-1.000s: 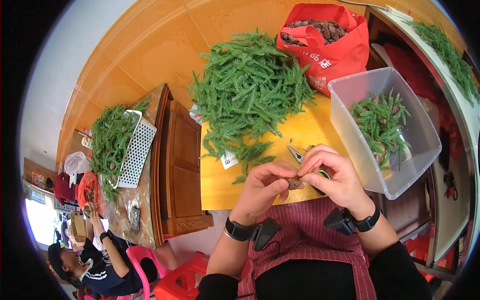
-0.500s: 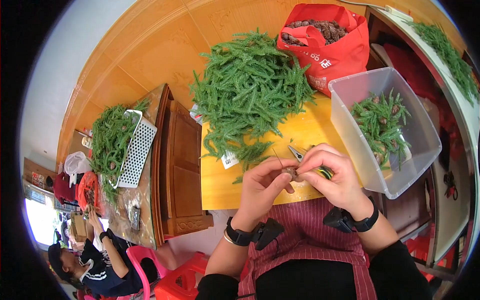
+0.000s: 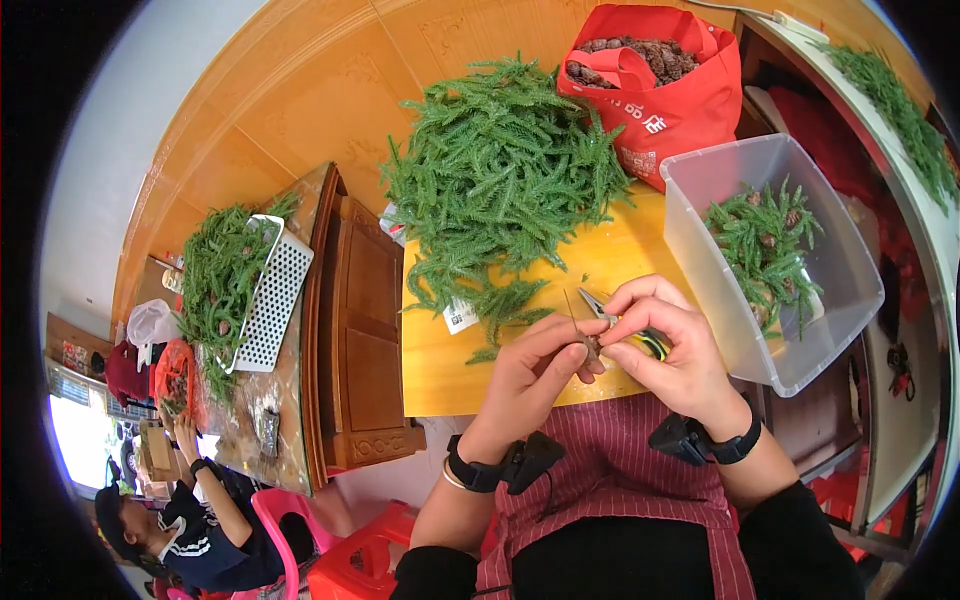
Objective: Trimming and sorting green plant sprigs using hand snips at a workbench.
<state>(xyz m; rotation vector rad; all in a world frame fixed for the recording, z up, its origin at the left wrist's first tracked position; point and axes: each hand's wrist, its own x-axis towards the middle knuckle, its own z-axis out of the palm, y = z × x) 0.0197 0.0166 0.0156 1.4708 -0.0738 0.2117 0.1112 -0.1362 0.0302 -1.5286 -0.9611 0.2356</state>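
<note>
A small brown pine cone point(image 3: 591, 347) is held over the near part of the yellow tabletop, mostly covered by fingers. My left hand point(image 3: 528, 372) pinches it from the left. A thin wire point(image 3: 570, 308) stands up from beside the cone. From the right, the thumb and fingertips of my right hand point(image 3: 665, 340) close on the cone's other side; whether they also grip the wire is hidden. Just beyond the fingers lie pliers point(image 3: 592, 302) with yellow-and-black handles, partly under my right hand. Loose green sprigs point(image 3: 505, 303) rest left of the pliers.
A large heap of green sprigs point(image 3: 505, 170) covers the table's far side. Behind it stands a red bag point(image 3: 690, 115) of pine cones. At right, a clear plastic bin point(image 3: 835, 290) holds sprigs with cones. Across at left, a person point(image 3: 205, 520) works beside a white basket point(image 3: 275, 310).
The upright wire has swung slightly right, and my hands have shifted a little at the cone. The person at left has moved their hands slightly.
</note>
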